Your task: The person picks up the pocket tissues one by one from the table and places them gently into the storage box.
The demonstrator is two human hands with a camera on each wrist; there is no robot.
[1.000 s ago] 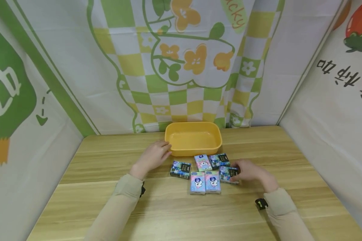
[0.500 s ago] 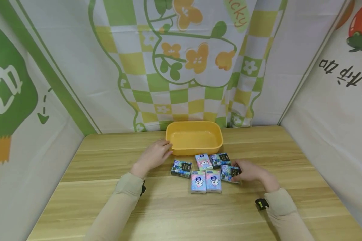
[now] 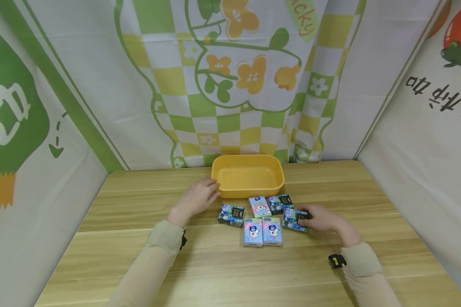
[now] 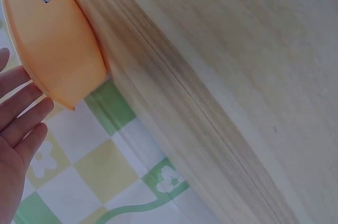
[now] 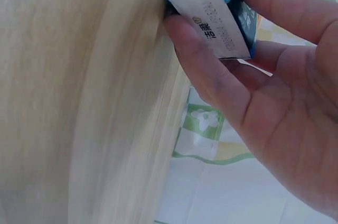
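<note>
Blue pack [image 3: 295, 220], partly covered, was pinched in the right hand [image 3: 323, 218]; the left hand [image 3: 196, 198], fingers straight, partly hid 1 basin [image 3: 250, 193] corner near the far table [image 3: 230, 273] edge.

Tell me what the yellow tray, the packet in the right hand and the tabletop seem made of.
Yellow tray: probably moulded plastic, slightly glossy, given its even colour, rounded corners and soft highlights.
Packet in the right hand: likely thin printed card, smooth, judging by its crisp edges; a film wrap can't be ruled out.
Tabletop: satin wood or wood-effect laminate, from its streaked grain.
</note>
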